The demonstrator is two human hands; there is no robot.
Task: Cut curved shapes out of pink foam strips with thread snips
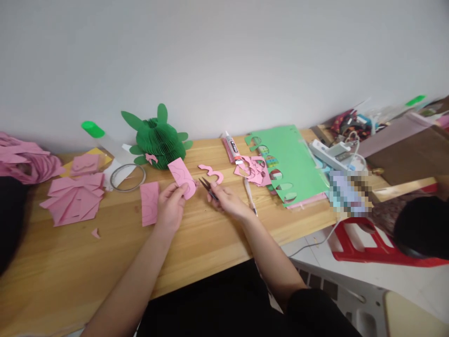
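My left hand pinches a pink paper piece with curved pencil lines, holding it tilted just above the wooden table. My right hand grips small dark scissors, blades apart, their tips close to the paper's right edge. A cut pink curl lies just beyond the scissors. Another pink rectangle lies flat to the left of my left hand.
A green honeycomb paper cactus stands behind my hands. Pink paper stacks and a tape ring lie left. A glue tube, pink offcuts, green sheets and a power strip lie right. A red stool stands beside the table.
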